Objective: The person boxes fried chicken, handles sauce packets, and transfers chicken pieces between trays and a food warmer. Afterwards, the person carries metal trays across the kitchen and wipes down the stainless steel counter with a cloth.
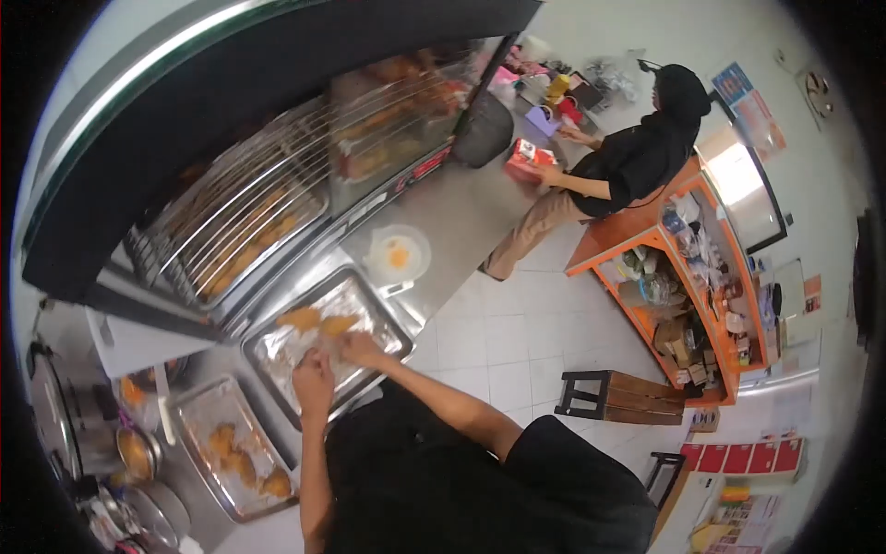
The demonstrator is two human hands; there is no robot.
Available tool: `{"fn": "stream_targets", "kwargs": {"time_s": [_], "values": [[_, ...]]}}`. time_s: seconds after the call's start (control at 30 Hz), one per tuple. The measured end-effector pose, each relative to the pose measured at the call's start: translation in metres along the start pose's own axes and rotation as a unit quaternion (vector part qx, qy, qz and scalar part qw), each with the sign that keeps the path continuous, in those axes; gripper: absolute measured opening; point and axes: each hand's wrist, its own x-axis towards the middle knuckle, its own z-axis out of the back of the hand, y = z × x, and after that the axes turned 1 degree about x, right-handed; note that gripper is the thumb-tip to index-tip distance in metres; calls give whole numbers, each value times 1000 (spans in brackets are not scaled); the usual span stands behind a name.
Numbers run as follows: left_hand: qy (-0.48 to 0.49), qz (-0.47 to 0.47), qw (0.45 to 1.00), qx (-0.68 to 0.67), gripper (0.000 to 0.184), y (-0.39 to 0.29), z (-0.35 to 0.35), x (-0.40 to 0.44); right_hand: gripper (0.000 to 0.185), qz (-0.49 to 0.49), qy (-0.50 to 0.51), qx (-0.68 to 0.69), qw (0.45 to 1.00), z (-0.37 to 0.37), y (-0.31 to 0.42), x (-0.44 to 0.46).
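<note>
My left hand (314,374) is closed over the near side of a foil-lined metal tray (392,323). Just to its right, my right hand (360,350) has its fingers drawn together above the same tray. What either hand grips is blurred and I cannot make it out. Beyond my fingers, golden-brown fried pieces lie in the tray, one piece (299,319) to the left and another piece (338,325) close to my right hand. A second tray (198,406), lower left, carries several fried pieces (224,441).
A glass display warmer (369,198) with racks of fried food stands behind the tray. On the steel counter sits a round white container (399,254). A co-worker (637,162) holds a red box (528,162). Pots (138,452), an orange shelf (646,240) and a wooden stool (637,399) are around.
</note>
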Motion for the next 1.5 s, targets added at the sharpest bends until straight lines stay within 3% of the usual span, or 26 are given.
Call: {"fn": "stream_targets", "kwargs": {"time_s": [0.07, 0.13, 0.2, 0.27, 0.3, 0.37, 0.47, 0.53, 0.6, 0.63, 0.7, 0.73, 0.77, 0.8, 0.83, 0.87, 0.93, 0.97, 1.0, 1.07, 1.13, 1.23, 1.33, 1.5], "values": [[15, 116, 993, 33, 20, -4, -6, 5, 41, -21, -19, 39, 999, 3, 8, -5], [10, 104, 994, 22, 22, 0, -13, 3, 45, -106, 90, 332, 933, 12, 20, -12], [8, 98, 995, 13, 24, 14, -24, -6, 44, -136, 147, 386, 901, 16, 16, -12], [-41, 57, 997, -17, 26, 17, -35, -7, 41, -164, 237, 508, 812, 16, 0, -10], [-45, 63, 997, -13, 26, 10, -35, -8, 41, -165, 245, 507, 810, 16, -5, -10], [-40, 102, 983, -149, 24, -14, -33, -17, 33, -165, 296, 626, 702, 17, -17, -17], [-46, 76, 993, -81, 23, -38, -19, -27, 28, -149, 302, 600, 726, 0, -23, -14], [-39, 97, 993, -54, 25, -37, -14, -35, 25, -187, 290, 587, 732, -5, -7, -18], [-86, 37, 995, -10, 28, -33, -22, -46, 23, -89, 376, 601, 700, 0, -3, -25], [-75, 59, 994, -60, 31, -21, -25, -54, 25, -102, 396, 603, 685, -19, -21, -19], [-98, 67, 991, -61, 36, -37, -16, -65, 25, -72, 434, 527, 727, -11, -11, -24], [-95, 118, 988, -15, 32, -19, -20, -68, 28, -110, 382, 511, 762, -16, -17, -28], [-134, 50, 990, -10, 29, -7, -20, -72, 32, -19, 389, 509, 768, -39, -42, -16], [-121, 48, 992, 1, 28, 23, -20, -79, 32, -14, 355, 522, 775, -25, -41, -22], [-102, 106, 989, -11, 27, 18, -11, -81, 40, 75, 268, 342, 898, -10, -30, -36], [-102, 123, 987, -19, 26, 27, -10, -83, 47, 148, 168, 130, 966, 8, -24, -49], [-108, 50, 993, 9, 21, 63, -11, -81, 55, 102, 130, 151, 975, 46, -29, -83], [-92, 38, 995, 16, 20, 67, -10, -76, 63, -24, 138, 303, 943, 67, -19, -108], [-77, 29, 996, 27, 19, 68, -5, -73, 70, -142, 145, 451, 869, 87, -2, -133], [-52, 38, 998, 1, 17, 42, 0, -67, 78, -143, 117, 495, 849, 122, 25, -173], [-37, 51, 998, -23, 16, 40, 3, -57, 80, -25, 66, 638, 767, 134, 37, -192], [7, 21, 999, -36, 15, 49, -4, -44, 86, 57, 12, 671, 740, 153, 70, -217], [18, -64, 998, 20, 17, 55, -4, -35, 86, 112, 0, 689, 716, 165, 100, -236], [9, -111, 993, 25, 21, 50, -1, -31, 85, 183, 13, 698, 692, 169, 138, -251]]}}
